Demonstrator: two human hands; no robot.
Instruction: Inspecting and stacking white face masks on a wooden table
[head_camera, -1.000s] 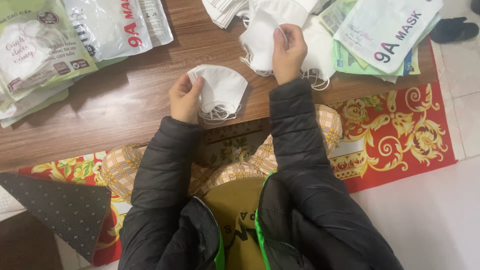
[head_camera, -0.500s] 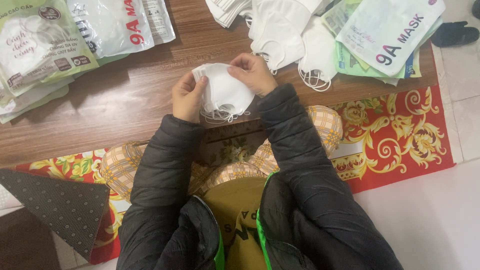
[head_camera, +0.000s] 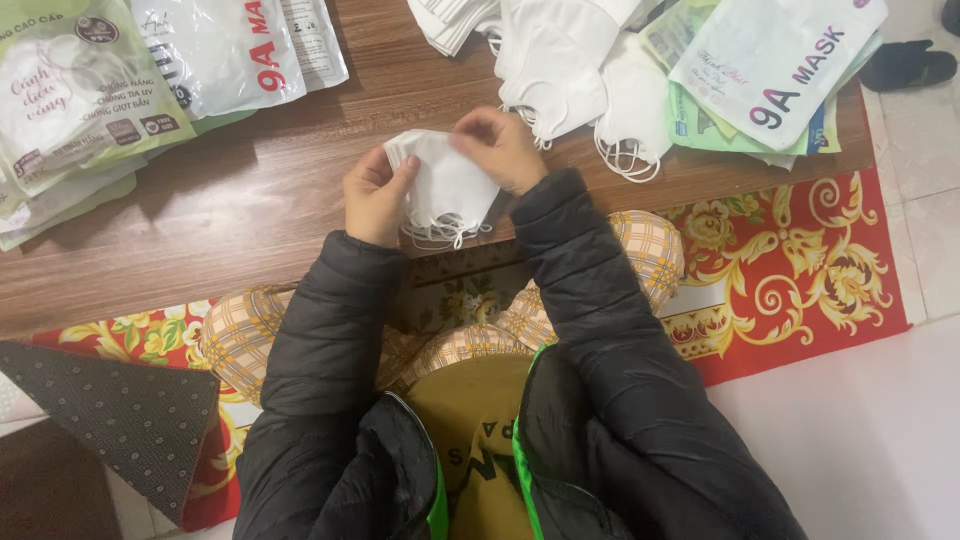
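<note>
Two hands pinching one white mask

Both hands are holding a folded white face mask just above the wooden table's near edge. The left hand is gripping its left end, while the right hand is pinching the top right. Its long axis is running left to right between them. A loose mask pile is lying just beyond the right hand; bare wood is lying open to the left.

A low wooden table with a dark brown grain spans the top. Below it lies a red mat with gold floral scrolls — one corner folded over, showing a grey dotted underside — on pale floor tiles.
</note>
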